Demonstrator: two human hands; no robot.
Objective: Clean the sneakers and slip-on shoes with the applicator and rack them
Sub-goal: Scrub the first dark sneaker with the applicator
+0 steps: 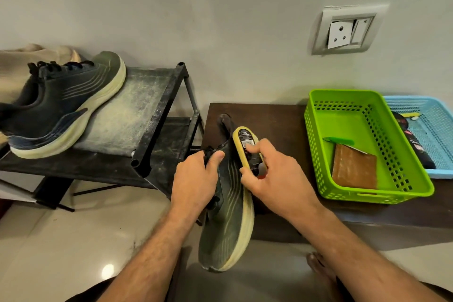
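Seen from above, a person's left hand point(196, 179) has its grip curled round the laces and tongue of a dark green sneaker point(228, 225) with a cream sole, held toe-down over the edge of a dark brown worktop point(277, 120). The right hand point(272, 174) pinches a yellow-edged shoe applicator point(247, 147), pressed against the sneaker's side near the heel. To the left, the matching second sneaker point(63, 108) sits on the top shelf of a dusty black shoe rack point(157, 117). On the worktop to the right stand a green basket point(316, 144) holding a brown cloth point(355, 169), and a blue basket point(436, 115) just beside it
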